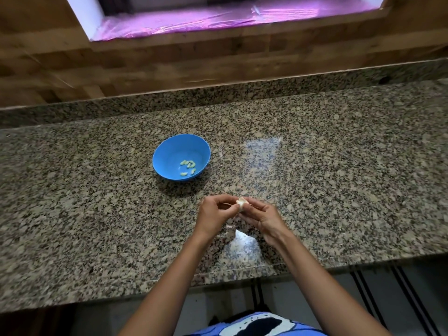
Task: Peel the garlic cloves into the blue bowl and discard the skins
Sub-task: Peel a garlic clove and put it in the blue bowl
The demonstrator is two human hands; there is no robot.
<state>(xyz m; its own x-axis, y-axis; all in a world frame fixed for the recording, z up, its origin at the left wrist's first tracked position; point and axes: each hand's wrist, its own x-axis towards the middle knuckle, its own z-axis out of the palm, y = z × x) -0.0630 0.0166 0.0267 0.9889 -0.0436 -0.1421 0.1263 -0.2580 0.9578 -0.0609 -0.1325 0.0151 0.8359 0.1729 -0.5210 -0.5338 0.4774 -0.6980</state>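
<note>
A blue bowl point(169, 151) stands on the granite counter point(339, 166), with several peeled pale garlic cloves point(188, 167) lying in its bottom. In front of it and to the right, both hands meet above the counter. My right hand point(263, 218) cradles a whitish garlic piece point(242, 203) with skin on it. My left hand point(213, 212) pinches that same garlic piece from the left side with its fingertips. A small scrap of skin point(230, 226) lies on the counter beneath the hands.
The counter's front edge point(242, 277) runs just below my forearms. A granite upstand and a wooden wall point(169, 64) close off the back, with a window sill point(218, 18) above. Light glare patches lie on the stone.
</note>
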